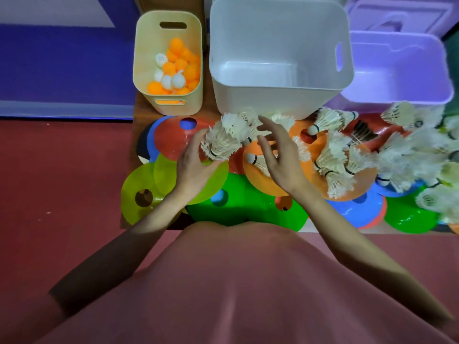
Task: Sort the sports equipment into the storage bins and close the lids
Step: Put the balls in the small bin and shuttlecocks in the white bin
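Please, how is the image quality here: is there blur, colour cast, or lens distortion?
Head view: wide-angle lens bows the white bin walls outward; a violet cast tints the right bin; the shuttlecocks at the right edge smear with blur; the left hand and its bunch stay fairly sharp; the forearms fall into shadow.

Pink short-sleeved top [236, 281]; forearms & hands bare, no jewellery visible.

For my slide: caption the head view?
Left hand grips shuttlecocks before an empty white bin.
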